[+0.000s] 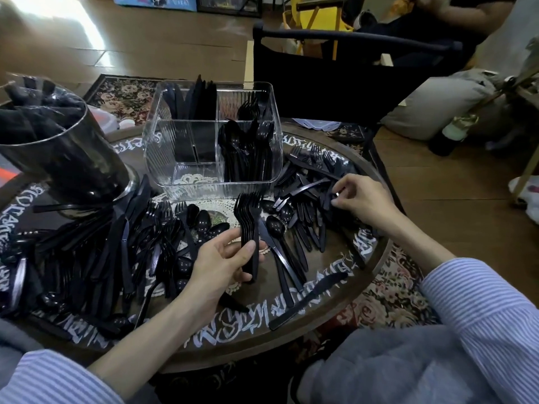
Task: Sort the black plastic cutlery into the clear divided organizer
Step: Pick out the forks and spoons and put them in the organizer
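Note:
A clear divided organizer (163, 158) stands at the back middle of the round table (291, 330). Knives fill its back left compartment, forks the back right, spoons the front right; the front left one holds nothing. My left hand (221, 263) grips a stack of black forks (248, 223) upright, tines up, just in front of the organizer. My right hand (364, 199) reaches into the loose pile of black cutlery (306, 196) to the right and pinches a piece there; which kind I cannot tell. More loose cutlery (116, 252) covers the table's left side.
A dark cylindrical container (67, 158) with black items stands at the left, close to the organizer. A black folding chair (320, 71) is behind the table. Cushions and a bottle (449, 135) lie on the floor at right. Another person sits at the far back right.

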